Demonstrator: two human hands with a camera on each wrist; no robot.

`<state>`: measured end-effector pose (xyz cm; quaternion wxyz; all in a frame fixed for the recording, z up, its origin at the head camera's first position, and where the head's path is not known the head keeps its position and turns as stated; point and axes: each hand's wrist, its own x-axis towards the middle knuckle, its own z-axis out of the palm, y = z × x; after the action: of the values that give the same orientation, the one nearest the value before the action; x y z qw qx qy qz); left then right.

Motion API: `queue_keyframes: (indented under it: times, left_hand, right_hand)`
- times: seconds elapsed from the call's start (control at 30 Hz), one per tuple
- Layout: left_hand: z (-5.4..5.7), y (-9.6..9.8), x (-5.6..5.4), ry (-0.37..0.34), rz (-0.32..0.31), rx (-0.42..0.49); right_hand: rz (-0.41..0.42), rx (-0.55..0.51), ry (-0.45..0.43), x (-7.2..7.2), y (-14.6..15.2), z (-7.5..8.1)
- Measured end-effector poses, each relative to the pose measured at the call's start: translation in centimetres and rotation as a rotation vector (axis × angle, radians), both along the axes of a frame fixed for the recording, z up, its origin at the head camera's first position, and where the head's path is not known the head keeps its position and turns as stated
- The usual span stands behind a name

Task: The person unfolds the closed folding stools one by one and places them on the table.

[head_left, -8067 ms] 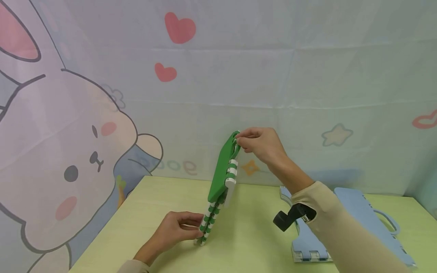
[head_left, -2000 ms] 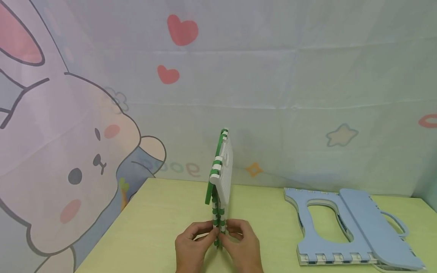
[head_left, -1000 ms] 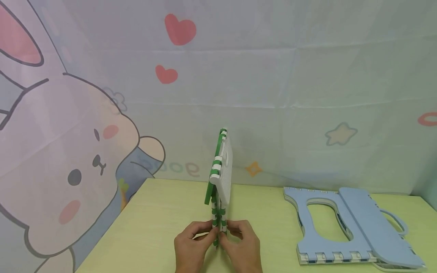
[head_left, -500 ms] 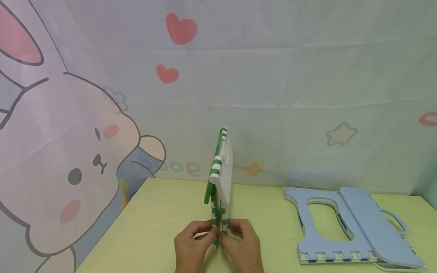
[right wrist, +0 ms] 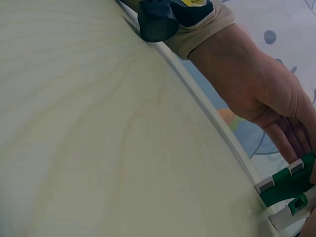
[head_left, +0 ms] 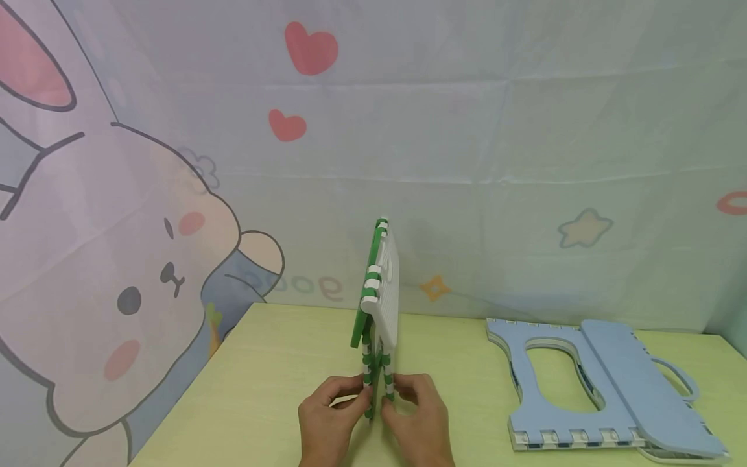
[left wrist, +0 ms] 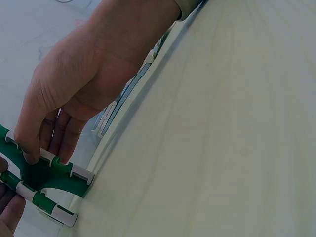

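Note:
A green and white folding step stool [head_left: 385,305] stands upright on its edge in the middle of the table, nearly folded together. My left hand [head_left: 331,418] pinches its left leg panel low down, thumb on the near hinged edge. On the other side, my right hand [head_left: 417,418] pinches the right leg panel, with a narrow gap between the two panels. In the left wrist view, the left hand [left wrist: 84,74] has its thumb and fingers on a panel's green and white edge. The right wrist view shows the right hand [right wrist: 261,81] at the stool's edge, its fingertips partly cut off.
A blue folding step stool [head_left: 557,389] lies flat on the right of the pale yellow table [head_left: 233,389], its handle [head_left: 677,379] toward the right. Behind the table hangs a cloth backdrop [head_left: 443,130] with a rabbit, hearts and a star.
Eight seconds ago my right hand held the stool's top by the handle; it has since come down to the leg panel. In the last half second it shifts slightly right, widening the gap between panels.

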<state>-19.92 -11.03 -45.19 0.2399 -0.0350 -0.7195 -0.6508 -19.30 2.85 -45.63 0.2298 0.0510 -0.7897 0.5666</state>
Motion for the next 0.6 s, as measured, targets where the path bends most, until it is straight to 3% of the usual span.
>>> queue_keyframes:
  times: [0.17, 0.43, 0.6]
  left_hand:
    - [0.09, -0.09, 0.04, -0.003, -0.004, -0.004]
    - [0.49, -0.13, 0.34, -0.099, -0.047, 0.015]
    - [0.49, -0.1, 0.57, -0.116, -0.073, -0.01]
  right_hand:
    - [0.008, 0.014, 0.023, -0.05, 0.2, -0.05]
    - [0.054, 0.028, -0.026, 0.04, 0.56, -0.04]
    - [0.068, 0.03, -0.035, 0.15, 0.64, -0.09]
